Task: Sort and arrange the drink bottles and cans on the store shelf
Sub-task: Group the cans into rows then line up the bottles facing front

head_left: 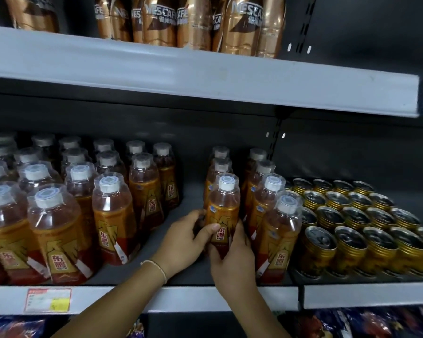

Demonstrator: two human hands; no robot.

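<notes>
dark snack bags [352, 323] at the bottom edge, lower level, blurred. above them the grey shelf edge [205, 298], with a red-and-white price tag [48, 301] at left. both forearms reach in over that edge; thin bracelet [156, 265] on the left wrist.

left hand [183, 242] and right hand [232, 259] both wrap one amber bottle [224, 211], white cap, upright, at the front of a short row mid-shelf. left thumb across the label, right fingers curled round its lower part.

bare shelf floor to its left, then a block of like bottles [59, 228]. just to its right, another bottle row [276, 230], then gold cans [352, 240] in rows.

farther up, the upper shelf [205, 71] carries bronze coffee bottles [244, 25].
</notes>
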